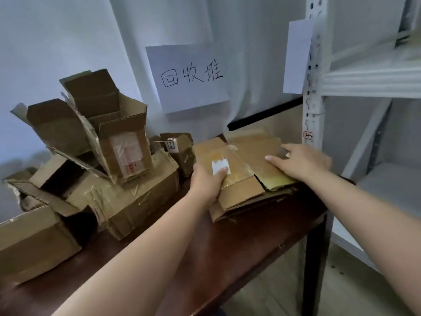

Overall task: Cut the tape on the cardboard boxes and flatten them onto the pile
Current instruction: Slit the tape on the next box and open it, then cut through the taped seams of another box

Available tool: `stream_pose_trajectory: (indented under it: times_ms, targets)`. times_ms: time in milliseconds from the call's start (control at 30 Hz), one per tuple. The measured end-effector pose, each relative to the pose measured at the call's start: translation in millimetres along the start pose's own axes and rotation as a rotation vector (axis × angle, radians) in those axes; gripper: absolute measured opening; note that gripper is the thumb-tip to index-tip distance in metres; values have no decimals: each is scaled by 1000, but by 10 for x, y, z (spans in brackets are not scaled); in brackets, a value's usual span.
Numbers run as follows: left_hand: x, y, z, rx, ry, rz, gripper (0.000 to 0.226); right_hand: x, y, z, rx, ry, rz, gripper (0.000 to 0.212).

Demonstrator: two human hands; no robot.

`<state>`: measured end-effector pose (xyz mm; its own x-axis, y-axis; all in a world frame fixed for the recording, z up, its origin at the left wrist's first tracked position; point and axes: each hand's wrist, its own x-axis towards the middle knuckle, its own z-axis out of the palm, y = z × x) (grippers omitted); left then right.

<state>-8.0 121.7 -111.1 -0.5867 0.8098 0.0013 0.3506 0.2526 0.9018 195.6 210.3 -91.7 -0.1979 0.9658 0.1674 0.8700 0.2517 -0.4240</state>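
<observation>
A pile of flattened cardboard (245, 190) lies on the right end of the dark wooden table (227, 242). The top flattened box (248, 156) is taped and bears a small white label (219, 166). My left hand (208, 181) grips this box's near left edge, thumb on top by the label. My right hand (303, 161) presses flat on the box's right part, fingers straight. No cutter is visible.
Several opened, unflattened boxes (100, 137) are heaped on the table's left half, with a taped box (136, 197) beneath and another (34, 242) at the near left. A small box (180, 151) stands behind. A handwritten paper sign (189, 76) hangs on the wall. A white metal shelf (316, 92) stands right.
</observation>
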Motion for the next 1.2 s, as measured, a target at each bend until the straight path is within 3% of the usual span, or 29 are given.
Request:
stream_pose_trajectory:
  times_ms: [100, 200, 267, 333, 400, 533, 700, 1000, 1200]
  targets:
    - [-47, -142, 95, 414, 19, 22, 84, 4, 83, 250, -110, -49, 9, 66]
    - [-134, -114, 108, 691, 94, 285, 82, 70, 130, 441, -141, -8, 10, 66]
    - [-203, -71, 111, 762, -28, 438, 77, 123, 133, 496, -140, 22, 13, 68]
    - [-258, -88, 136, 766, -273, 389, 74, 126, 118, 500, -169, 50, 6, 66]
    - [-259, -168, 175, 769, -402, 285, 74, 111, 90, 484, -206, 75, 1, 62]
    - [-94, -234, 251, 718, -343, 298, 77, 90, -24, 439, -225, 104, -59, 56]
    - [203, -251, 376, 697, -274, 303, 76, 43, -176, 527, -159, 11, -201, 52]
    - [821, -266, 411, 709, -163, 343, 58, 552, -351, 865, -186, -157, -170, 55]
    - [1134, -375, 333, 659, -167, 353, 50, 1139, -522, 1095, -108, -177, -216, 50]
